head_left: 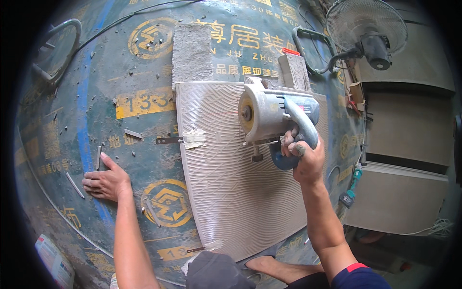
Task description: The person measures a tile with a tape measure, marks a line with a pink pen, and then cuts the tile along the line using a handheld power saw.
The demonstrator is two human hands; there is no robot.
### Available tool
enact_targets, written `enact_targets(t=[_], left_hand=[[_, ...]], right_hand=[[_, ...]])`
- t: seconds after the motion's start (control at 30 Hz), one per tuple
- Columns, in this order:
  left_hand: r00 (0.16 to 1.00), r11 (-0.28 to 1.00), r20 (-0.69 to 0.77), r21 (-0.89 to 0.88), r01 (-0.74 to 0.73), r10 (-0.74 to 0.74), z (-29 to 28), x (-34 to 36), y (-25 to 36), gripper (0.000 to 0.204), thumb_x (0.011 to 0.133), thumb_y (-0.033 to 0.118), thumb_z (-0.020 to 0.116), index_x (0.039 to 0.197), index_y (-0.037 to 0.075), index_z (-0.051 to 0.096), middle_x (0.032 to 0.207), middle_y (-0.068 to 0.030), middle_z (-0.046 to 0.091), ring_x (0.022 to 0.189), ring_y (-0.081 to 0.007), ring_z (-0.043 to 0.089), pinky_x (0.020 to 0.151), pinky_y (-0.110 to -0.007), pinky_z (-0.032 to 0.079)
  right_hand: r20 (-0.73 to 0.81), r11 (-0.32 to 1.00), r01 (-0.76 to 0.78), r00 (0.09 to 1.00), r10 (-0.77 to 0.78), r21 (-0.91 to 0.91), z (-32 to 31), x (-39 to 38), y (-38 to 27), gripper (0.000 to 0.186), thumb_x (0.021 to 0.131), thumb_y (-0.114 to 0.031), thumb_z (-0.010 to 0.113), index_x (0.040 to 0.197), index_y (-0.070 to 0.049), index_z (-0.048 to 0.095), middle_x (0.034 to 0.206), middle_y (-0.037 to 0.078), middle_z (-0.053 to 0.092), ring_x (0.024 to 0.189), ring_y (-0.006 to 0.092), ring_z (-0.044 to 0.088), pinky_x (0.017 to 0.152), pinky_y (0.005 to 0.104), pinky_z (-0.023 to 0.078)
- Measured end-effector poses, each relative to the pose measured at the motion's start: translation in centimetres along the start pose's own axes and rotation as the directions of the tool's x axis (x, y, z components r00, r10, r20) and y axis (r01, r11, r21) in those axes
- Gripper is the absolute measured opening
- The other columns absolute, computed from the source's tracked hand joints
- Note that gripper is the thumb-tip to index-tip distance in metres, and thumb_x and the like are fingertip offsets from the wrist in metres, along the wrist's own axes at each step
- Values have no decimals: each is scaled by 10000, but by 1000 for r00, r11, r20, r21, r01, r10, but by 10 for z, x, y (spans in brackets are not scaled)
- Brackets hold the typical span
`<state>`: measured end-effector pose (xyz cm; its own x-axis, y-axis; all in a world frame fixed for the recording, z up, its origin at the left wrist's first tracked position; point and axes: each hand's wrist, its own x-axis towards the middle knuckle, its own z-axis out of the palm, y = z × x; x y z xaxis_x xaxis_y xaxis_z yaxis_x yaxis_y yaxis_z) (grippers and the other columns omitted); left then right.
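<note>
My right hand (305, 156) grips the handle of a grey-blue electric tile saw (284, 111), its round blade facing left, above a large tile (240, 202) whose visible face has ridged wavy patterns. Whether the saw touches the tile is unclear. My left hand (107, 179) rests on the printed green floor covering (144, 168), fingers apart, beside a thin grey offcut strip (98, 158); another strip (74, 185) lies just left of it. A metal tab with pale tape (194, 138) sits on the tile's left edge.
Grey blocks (191, 55) lie beyond the tile. A fan (378, 58) stands at upper right, above stacked large tiles (402, 192) and near a teal cordless tool (351, 188). Tubular metal frames (67, 58), a cable (108, 32) and a white container (53, 262) are around the edges.
</note>
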<state>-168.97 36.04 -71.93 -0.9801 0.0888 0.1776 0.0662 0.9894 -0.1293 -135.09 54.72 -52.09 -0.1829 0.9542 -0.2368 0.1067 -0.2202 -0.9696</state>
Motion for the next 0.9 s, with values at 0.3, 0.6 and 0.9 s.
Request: enact_targets(t=[0.3,0.6,0.9], left_hand=[[999,1000,36,-18,3,-2,-7,-2,2,951,897,684,290,1408,-114,206,1478,-293,192,1394,-425,162,1132,-504,128],[1000,1000,3,-29,-1,1,0,0,-1,960,892,693,285,1413,-108,197,1481,-291,183,1399,-424,151,1131,-507,128],[1000,1000,-7,-16,-8,8,1,-1,0,949,896,682,301,1408,-110,203,1477,-291,193,1393,-426,163,1130,-504,134]], right_hand=[[11,1000,11,1000,-11,-25,-2,2,6,321,616,-80,571,910,22,491,717,86,522,566,148,463,547,284,417],[3,999,11,1000,-11,-37,1,1,5,316,618,-85,564,908,25,501,718,91,533,563,150,477,546,283,427],[-31,998,19,999,-21,-53,0,-1,9,610,621,-84,505,1204,98,507,713,55,540,572,96,495,521,225,437]])
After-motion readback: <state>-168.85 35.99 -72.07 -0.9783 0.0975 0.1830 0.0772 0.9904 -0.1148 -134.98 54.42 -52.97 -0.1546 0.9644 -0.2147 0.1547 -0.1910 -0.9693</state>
